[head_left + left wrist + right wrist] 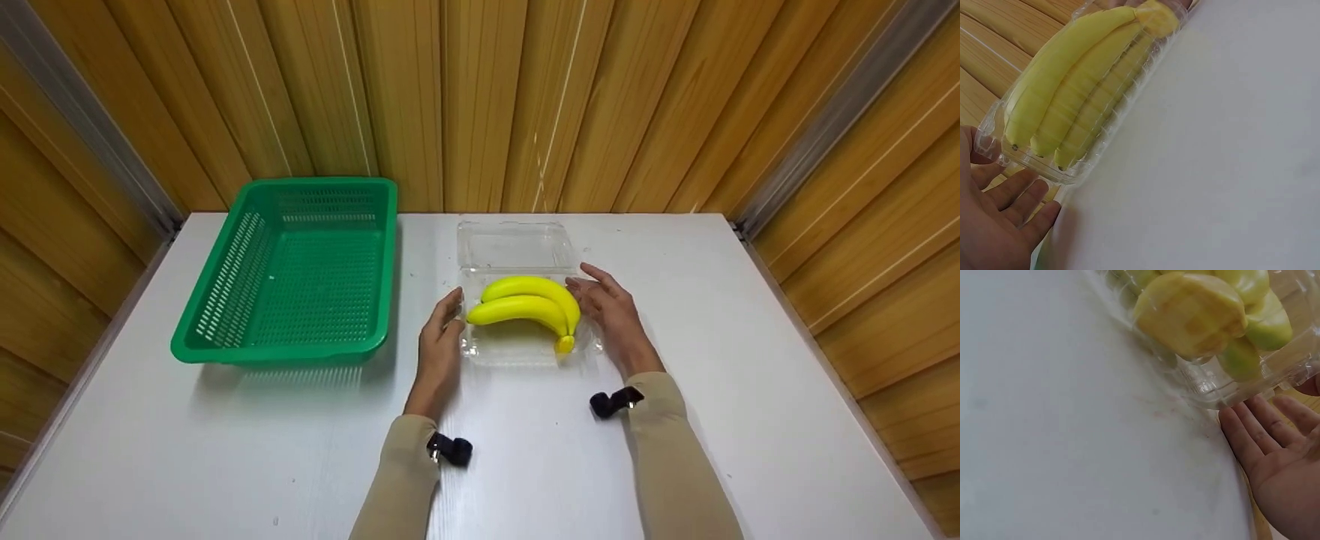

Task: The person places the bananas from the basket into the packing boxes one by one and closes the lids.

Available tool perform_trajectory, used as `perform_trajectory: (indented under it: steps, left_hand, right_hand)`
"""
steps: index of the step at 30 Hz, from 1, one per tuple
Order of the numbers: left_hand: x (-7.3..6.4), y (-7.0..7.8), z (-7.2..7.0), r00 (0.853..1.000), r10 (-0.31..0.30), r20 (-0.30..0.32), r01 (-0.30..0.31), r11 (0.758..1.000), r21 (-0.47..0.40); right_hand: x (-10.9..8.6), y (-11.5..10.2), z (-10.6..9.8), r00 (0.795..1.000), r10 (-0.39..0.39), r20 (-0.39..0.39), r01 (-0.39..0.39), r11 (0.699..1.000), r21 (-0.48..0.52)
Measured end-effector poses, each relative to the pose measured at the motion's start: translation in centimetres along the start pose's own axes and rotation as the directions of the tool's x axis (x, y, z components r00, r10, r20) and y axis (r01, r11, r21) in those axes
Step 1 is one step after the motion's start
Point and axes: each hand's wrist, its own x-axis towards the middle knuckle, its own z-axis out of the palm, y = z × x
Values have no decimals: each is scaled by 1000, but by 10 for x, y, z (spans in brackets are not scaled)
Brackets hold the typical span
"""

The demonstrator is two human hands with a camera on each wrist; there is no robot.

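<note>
A bunch of yellow bananas (525, 306) lies in the base of a clear plastic clamshell box (510, 351), its stem toward the near right corner. The hinged lid (517, 246) is folded back, away from me. My left hand (439, 349) is at the box's left side; in the left wrist view its extended fingers (1019, 188) reach the end wall by the banana tips. On the opposite side is my right hand (616, 322). Its straight fingers (1252, 430) touch the box's lower edge in the right wrist view, with the thumb partly out of frame.
A green plastic basket (386, 285) with slotted walls stands left of the box on the white table (525, 465). Wood-patterned panels (480, 105) rise behind the table and along both sides. A small black camera sits on each wrist.
</note>
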Motion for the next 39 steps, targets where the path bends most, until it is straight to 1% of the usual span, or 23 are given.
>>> perform_trajectory:
  steps: [4, 7, 11, 13, 16, 22, 27, 33, 39]
  left_hand:
    - [0, -1, 0, 1000, 3, 7, -3, 1000, 12]
    - [-1, -1, 0, 1000, 6, 10, -6, 1000, 18]
    - [-1, -1, 1, 1000, -15, 2, 15, 1000, 13]
    - [-1, 0, 1, 1000, -24, -1, 24, 1000, 11]
    - [-2, 1, 1, 999, -32, -1, 32, 999, 7]
    - [-2, 0, 1, 999, -45, 1, 45, 999, -9]
    - [-3, 0, 2, 998, -61, 2, 61, 998, -26]
    - [-2, 1, 1, 999, -51, 5, 51, 998, -42]
    - [-3, 2, 1, 999, -49, 8, 50, 998, -35]
  right_hand:
    - [5, -3, -3, 1000, -7, 31, 8, 1000, -24]
    - [8, -5, -4, 999, 11, 44, -10, 1000, -27]
    - [11, -7, -5, 998, 33, 49, -32, 999, -28]
    - [11, -8, -5, 998, 30, 53, -28, 999, -40]
    - [12, -8, -6, 998, 14, 61, -12, 999, -33]
    - [11, -4, -8, 996, -23, 84, 23, 1000, -2]
    - [11, 0, -9, 994, -64, 85, 61, 997, 36]
    - [10, 3, -6, 992, -107, 72, 99, 990, 103]
    - [8, 5, -3, 993, -111, 35, 105, 986, 132]
